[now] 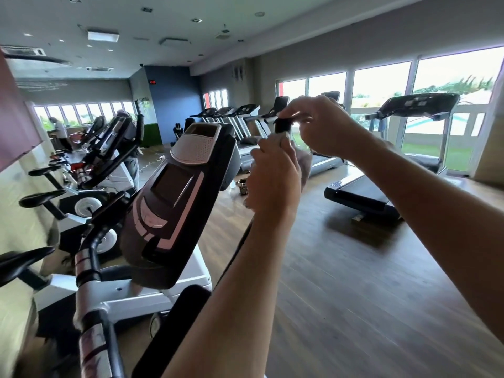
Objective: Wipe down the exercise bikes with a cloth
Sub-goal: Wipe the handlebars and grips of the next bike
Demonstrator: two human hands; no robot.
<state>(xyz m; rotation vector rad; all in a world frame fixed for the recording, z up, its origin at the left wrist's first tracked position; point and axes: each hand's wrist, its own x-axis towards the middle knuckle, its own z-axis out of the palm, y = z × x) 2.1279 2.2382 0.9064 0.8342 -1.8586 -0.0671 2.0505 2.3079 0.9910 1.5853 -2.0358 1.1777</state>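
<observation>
Bike handlebar rises just right of the grey console; the left hand grips it through a pale cloth, fingers curled round, while the right hand pinches the black tip above; treadmills line the windows

Items being counted in this gym room:

- Hands: two are being shown, a left hand and a right hand.
- Cloth: one is being held.
- Exercise bikes: one is being seen up close, its console facing the camera; further bikes are being lined up behind it, the exact number not being clear.
- Treadmills: one is being seen near the windows, with a row of others beyond, roughly five more.
- People in the background: two are being made out.
</observation>
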